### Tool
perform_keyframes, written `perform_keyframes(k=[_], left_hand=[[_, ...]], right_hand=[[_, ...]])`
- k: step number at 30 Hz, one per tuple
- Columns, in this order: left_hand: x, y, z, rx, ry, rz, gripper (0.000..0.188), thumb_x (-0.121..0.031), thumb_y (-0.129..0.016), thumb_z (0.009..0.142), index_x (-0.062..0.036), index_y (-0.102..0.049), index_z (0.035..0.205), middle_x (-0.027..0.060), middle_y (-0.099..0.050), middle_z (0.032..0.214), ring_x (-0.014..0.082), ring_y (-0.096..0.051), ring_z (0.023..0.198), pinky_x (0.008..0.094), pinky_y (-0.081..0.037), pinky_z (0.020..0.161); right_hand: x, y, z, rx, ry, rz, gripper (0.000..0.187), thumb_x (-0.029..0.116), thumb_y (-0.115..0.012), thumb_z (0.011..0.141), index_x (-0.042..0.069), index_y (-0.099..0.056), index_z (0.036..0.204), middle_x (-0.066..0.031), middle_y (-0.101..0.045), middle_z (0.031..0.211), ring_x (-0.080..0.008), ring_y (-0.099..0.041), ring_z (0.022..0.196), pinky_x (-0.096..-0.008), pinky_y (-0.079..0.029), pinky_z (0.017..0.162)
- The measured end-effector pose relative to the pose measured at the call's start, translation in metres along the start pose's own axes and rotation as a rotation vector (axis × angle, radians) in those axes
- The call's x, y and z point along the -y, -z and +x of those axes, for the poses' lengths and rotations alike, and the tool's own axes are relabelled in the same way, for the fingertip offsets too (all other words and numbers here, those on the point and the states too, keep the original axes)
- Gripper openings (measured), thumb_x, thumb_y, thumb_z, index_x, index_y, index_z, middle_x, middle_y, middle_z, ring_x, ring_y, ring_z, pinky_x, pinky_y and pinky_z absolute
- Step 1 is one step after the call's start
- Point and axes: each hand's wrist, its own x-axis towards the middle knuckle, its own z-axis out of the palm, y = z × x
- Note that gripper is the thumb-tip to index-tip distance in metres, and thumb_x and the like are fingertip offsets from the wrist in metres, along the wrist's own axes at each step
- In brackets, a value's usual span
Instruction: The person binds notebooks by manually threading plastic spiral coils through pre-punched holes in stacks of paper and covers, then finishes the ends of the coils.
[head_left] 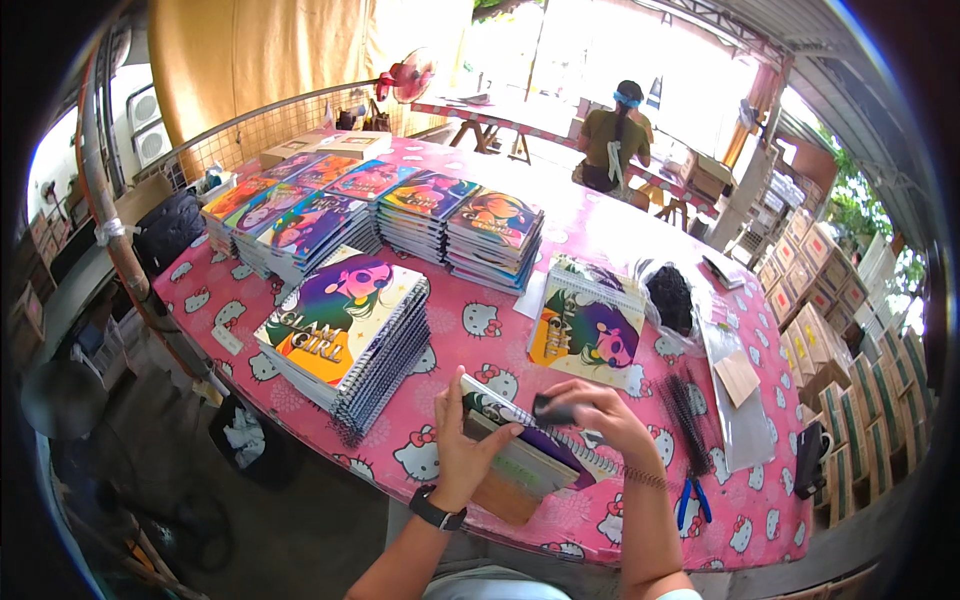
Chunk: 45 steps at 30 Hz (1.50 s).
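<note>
My left hand (465, 450), with a dark wristwatch (437, 508), steadies a colourful-covered notebook (487, 402) at the table's near edge, thumb on one side and fingers on the other. A dark wire coil (600, 458) runs along its edge and sticks out past the right end. Over that edge, my right hand (592, 412) pinches a small black rounded object (553, 408), whose kind I cannot make out. Beneath the notebook is a brown block (510, 497). Just beyond my hands, another notebook (588, 325) lies flat. To the left stands a stack of coil-bound notebooks (345, 325).
Several stacks of notebooks (410, 215) fill the far left of the pink table (480, 345). On the right lie loose black coils (685, 415), blue-handled pliers (693, 503), a plastic bag of dark coils (672, 297) and a cardboard piece (737, 378). A person (615, 140) sits farther back.
</note>
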Motion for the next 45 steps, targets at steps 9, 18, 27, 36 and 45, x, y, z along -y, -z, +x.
perform_keyframes(k=[9, 18, 27, 36, 45], left_hand=[[0.003, 0.019, 0.01, -0.056, 0.068, -0.152, 0.061, -0.014, -0.07, 0.083, -0.0007, -0.044, 0.136, 0.0074, -0.052, 0.11, 0.0166, -0.051, 0.099, 0.029, -0.042, 0.089], [-0.007, 0.023, 0.014, -0.041, 0.218, -0.436, 0.042, -0.007, -0.066, 0.087, -0.0029, -0.056, 0.128, -0.0014, -0.054, 0.101, 0.0066, -0.048, 0.089, 0.0219, -0.04, 0.079], [-0.002, 0.019, 0.015, -0.042, 0.275, -0.509, 0.042, -0.004, -0.066, 0.086, -0.0031, -0.057, 0.127, -0.0035, -0.053, 0.099, 0.0052, -0.047, 0.086, 0.0204, -0.038, 0.079], [-0.007, 0.025, 0.015, -0.016, 0.274, -0.477, 0.028, -0.007, -0.062, 0.089, -0.0031, -0.063, 0.117, -0.0033, -0.057, 0.095, 0.0054, -0.05, 0.088, 0.021, -0.04, 0.079], [-0.083, 0.002, 0.031, 0.282, -0.136, -0.215, 0.018, 0.0, -0.069, 0.08, -0.0028, -0.069, 0.098, 0.0055, -0.066, 0.09, 0.0086, -0.059, 0.077, 0.0228, -0.048, 0.067]], right_hand=[[0.002, -0.013, 0.012, -0.073, -0.053, -0.299, 0.039, 0.03, -0.063, 0.085, -0.003, -0.067, 0.104, -0.0134, -0.058, 0.119, -0.021, -0.055, 0.106, -0.0339, -0.042, 0.093], [0.006, -0.025, 0.02, 0.07, 0.206, 0.496, 0.048, 0.038, -0.063, 0.086, -0.005, -0.066, 0.106, -0.0161, -0.061, 0.113, -0.023, -0.056, 0.103, -0.0348, -0.044, 0.089], [0.013, -0.026, 0.034, 0.141, 0.163, 0.2, 0.043, 0.038, -0.065, 0.085, -0.001, -0.067, 0.103, -0.0163, -0.061, 0.115, -0.0232, -0.057, 0.103, -0.0337, -0.044, 0.087], [-0.057, -0.027, 0.029, -0.11, 0.137, -0.701, 0.053, 0.044, -0.068, 0.081, 0.005, -0.062, 0.116, -0.016, -0.059, 0.12, -0.0316, -0.056, 0.107, -0.0388, -0.043, 0.094], [0.107, -0.018, -0.044, -0.133, 0.147, -0.286, 0.036, 0.013, -0.076, 0.076, 0.003, -0.061, 0.106, -0.0123, -0.063, 0.101, -0.0172, -0.063, 0.086, -0.0292, -0.051, 0.072]])
